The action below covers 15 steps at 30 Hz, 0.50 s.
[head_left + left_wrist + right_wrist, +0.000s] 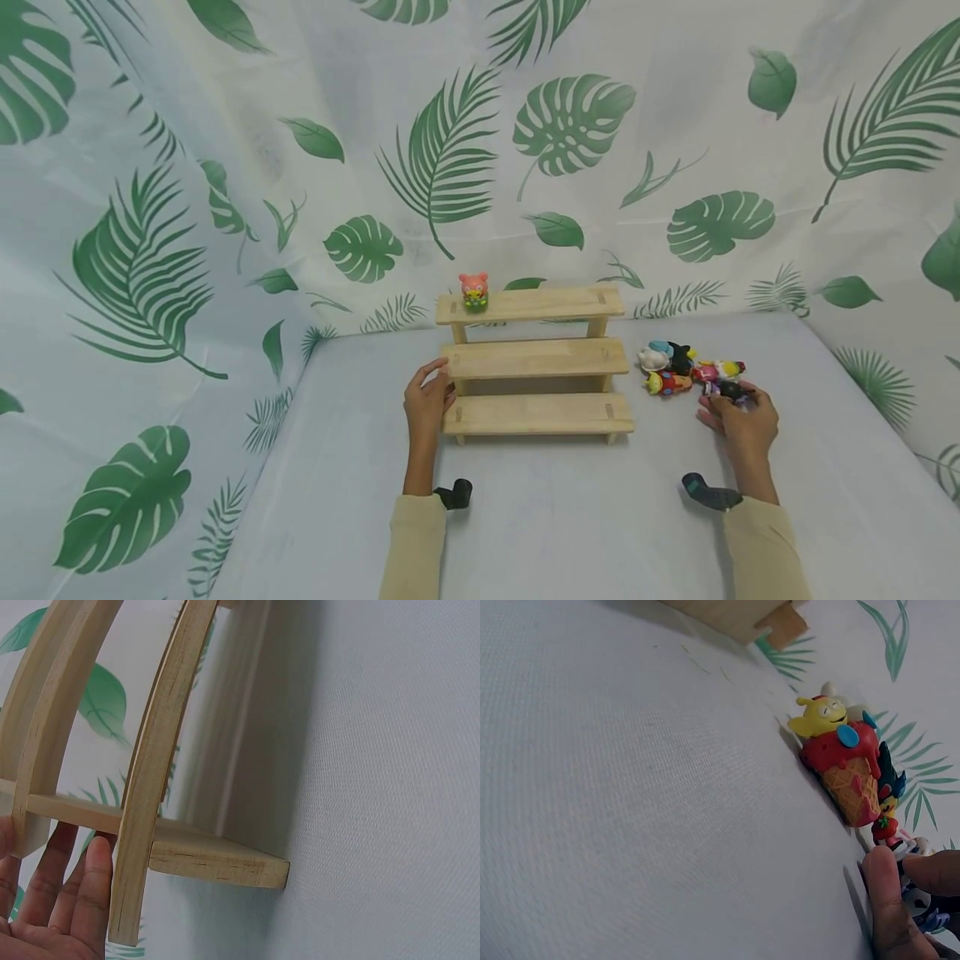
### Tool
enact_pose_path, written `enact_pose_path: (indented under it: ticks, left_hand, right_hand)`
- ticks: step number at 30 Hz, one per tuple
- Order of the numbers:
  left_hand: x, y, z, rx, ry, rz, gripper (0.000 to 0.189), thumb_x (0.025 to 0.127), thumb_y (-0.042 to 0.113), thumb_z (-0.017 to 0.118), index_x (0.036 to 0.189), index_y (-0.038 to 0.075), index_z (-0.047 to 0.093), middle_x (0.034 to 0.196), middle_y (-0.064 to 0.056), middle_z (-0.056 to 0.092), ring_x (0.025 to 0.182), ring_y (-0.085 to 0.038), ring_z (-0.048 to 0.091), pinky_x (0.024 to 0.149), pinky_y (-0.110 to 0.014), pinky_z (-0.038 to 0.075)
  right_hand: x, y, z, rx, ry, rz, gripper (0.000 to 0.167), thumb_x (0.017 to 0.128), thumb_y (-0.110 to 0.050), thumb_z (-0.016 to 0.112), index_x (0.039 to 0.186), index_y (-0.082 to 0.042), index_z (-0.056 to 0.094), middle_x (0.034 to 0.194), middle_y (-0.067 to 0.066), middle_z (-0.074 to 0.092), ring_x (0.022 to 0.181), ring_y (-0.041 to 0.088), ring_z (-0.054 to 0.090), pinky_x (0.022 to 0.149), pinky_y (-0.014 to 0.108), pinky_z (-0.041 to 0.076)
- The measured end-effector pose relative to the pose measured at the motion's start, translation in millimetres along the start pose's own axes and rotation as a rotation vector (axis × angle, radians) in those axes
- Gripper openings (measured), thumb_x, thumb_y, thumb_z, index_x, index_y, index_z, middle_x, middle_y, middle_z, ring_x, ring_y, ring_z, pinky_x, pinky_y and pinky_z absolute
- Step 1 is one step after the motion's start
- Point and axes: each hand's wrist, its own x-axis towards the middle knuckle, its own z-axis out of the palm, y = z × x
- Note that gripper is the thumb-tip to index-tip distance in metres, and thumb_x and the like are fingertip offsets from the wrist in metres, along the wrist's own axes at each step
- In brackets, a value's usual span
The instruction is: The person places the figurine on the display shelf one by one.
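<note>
A three-step wooden display stand [536, 358] stands on the white-covered table. At its left end, my left hand [429, 396] grips the side near the middle step; in the left wrist view its fingers [88, 892] curl up by the side rail. A pink-and-green figurine [474, 293] stands on the top step at the left. To the right of the stand, my right hand [746, 421] pinches a small black-and-purple figurine [726, 390] between thumb and fingers, which partly hide it. Close by lies a figurine shaped like an ice cream cone with a yellow face [844, 761].
Several other small figurines [663, 357] lie clustered right of the stand, just beyond my right hand. Leaf-printed white cloth [465, 50] hangs behind and at the sides. Black wrist camera mounts [708, 493] stick out from both sleeves over the table.
</note>
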Motion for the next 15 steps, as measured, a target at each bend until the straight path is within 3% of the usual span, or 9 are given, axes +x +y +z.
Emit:
enact_pose_path:
  ticks: [12, 15]
  left_hand:
    - [1.5, -1.1, -0.4, -0.019, -0.013, 0.01, 0.024, 0.094, 0.033, 0.066, 0.112, 0.018, 0.071, 0.094, -0.016, 0.074, 0.091, -0.029, 0.073, 0.071, -0.027, 0.062]
    - [1.5, -2.1, -0.6, -0.015, -0.01, 0.016, 0.023, 0.094, 0.032, 0.066, 0.112, 0.018, 0.071, 0.094, -0.016, 0.074, 0.09, -0.029, 0.073, 0.07, -0.027, 0.062]
  right_hand:
    - [4.1, -0.6, -1.9, -0.057, 0.005, 0.009, 0.072, 0.09, -0.007, 0.067, 0.151, -0.024, 0.033, 0.11, -0.006, 0.046, 0.057, -0.003, 0.065, 0.056, 0.022, 0.059]
    - [4.4, -0.3, -1.9, -0.063, 0.011, 0.008, 0.072, 0.09, -0.006, 0.067, 0.151, -0.024, 0.033, 0.119, -0.003, 0.047, 0.056, -0.003, 0.065, 0.056, 0.021, 0.059]
